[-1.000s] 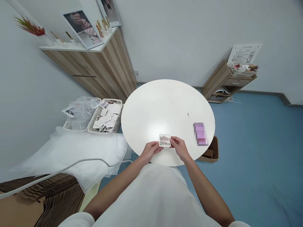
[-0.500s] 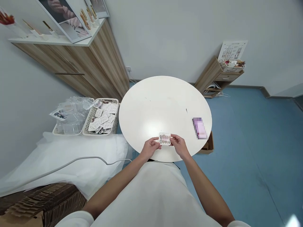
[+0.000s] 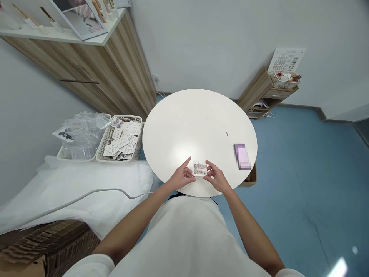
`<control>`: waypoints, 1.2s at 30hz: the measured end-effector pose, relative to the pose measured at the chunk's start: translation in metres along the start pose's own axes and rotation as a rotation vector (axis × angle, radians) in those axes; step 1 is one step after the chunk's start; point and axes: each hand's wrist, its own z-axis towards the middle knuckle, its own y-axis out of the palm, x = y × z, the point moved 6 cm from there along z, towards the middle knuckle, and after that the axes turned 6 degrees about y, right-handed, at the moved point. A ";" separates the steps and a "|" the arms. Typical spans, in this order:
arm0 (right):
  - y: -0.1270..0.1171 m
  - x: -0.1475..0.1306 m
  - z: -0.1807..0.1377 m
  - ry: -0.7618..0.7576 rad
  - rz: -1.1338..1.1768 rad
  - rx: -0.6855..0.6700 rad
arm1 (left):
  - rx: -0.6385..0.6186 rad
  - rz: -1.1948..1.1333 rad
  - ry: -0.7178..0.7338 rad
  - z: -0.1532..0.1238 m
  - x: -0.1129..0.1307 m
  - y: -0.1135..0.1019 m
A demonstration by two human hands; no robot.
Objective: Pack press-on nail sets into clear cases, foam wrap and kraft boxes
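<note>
A small white card of press-on nails (image 3: 200, 168), with two rows of shiny pinkish nails, is over the near edge of the round white table (image 3: 201, 115). My left hand (image 3: 182, 176) is at the card's left side, index finger stretched away and thumb close to the lower left corner. On the other side, my right hand (image 3: 216, 178) has its index finger at the card's upper right corner and its thumb at the lower right, gripping that end.
A pixelated purple object (image 3: 242, 156) lies on the table's right side. To the left stand a basket of white cards (image 3: 139, 142) and a basket of clear plastic boxes (image 3: 83, 134). A cable (image 3: 106, 189) crosses white sheeting (image 3: 123, 173). An open carton (image 3: 253, 179) is below the table.
My left index finger has lifted off the card and spread outward. My right fingers have spread to the card's right corners. The view has shifted slightly.
</note>
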 end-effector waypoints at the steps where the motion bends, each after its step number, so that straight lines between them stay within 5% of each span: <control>1: -0.001 0.001 0.003 0.004 -0.007 -0.010 | 0.006 0.050 0.005 0.003 -0.001 -0.001; 12: 0.015 -0.006 0.051 -0.053 -0.204 -0.180 | 0.239 0.328 -0.005 0.008 -0.013 -0.030; 23: 0.109 -0.027 0.118 -0.043 -0.349 -0.269 | 0.445 0.482 -0.132 -0.016 -0.054 -0.116; 30: 0.173 -0.027 0.157 0.018 -0.443 -0.246 | 0.455 0.490 -0.195 -0.018 -0.081 -0.182; 36: 0.200 -0.025 0.178 0.060 -0.508 -0.186 | 0.398 0.580 -0.245 -0.006 -0.095 -0.210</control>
